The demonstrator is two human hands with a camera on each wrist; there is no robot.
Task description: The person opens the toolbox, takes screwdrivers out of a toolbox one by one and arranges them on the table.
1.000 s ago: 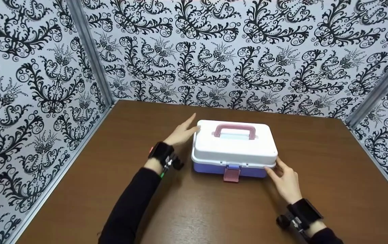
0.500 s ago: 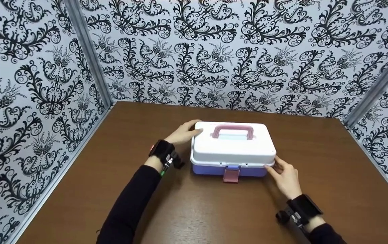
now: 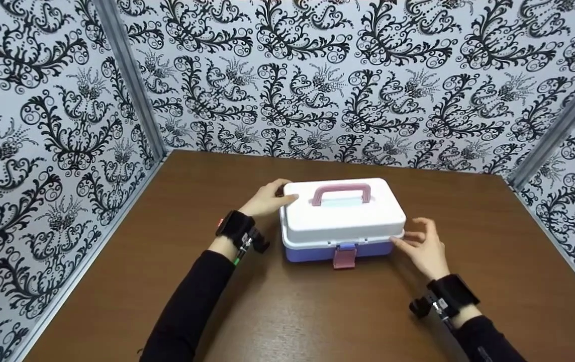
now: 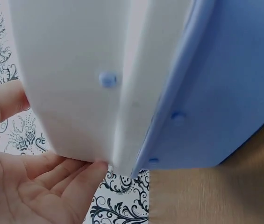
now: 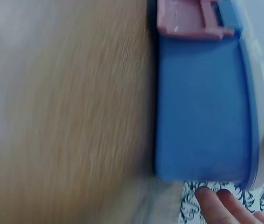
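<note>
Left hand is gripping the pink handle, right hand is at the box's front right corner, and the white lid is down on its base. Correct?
Not quite: the left hand is at the left end of the white lid, not on the pink handle. The head view shows it. The rest stands.

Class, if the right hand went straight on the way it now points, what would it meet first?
Most likely the white-lidded box, at its near right corner; the right hand seems to touch it there, though depth is unclear.

Brown tbl (image 3: 287, 311) has b&w scroll-patterned walls (image 3: 307, 90) behind & both sides, w/ grey corner posts (image 3: 129, 75)
</note>
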